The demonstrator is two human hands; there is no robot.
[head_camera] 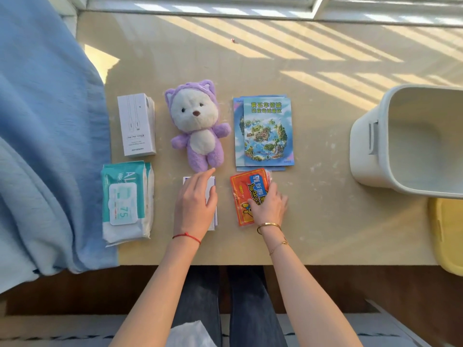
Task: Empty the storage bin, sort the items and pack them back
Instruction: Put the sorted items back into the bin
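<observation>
A white packet (211, 189) is pressed flat under the relaxed left hand (194, 206); an orange sachet (244, 194) is held down by the right hand (269, 206), the storage bin (370, 146) lying well right of it

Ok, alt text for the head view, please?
Left hand rests on a white packet, right hand on an orange pouch; above lie a cable box, plush bear and brochures. Wipes left, empty bin right.
</observation>
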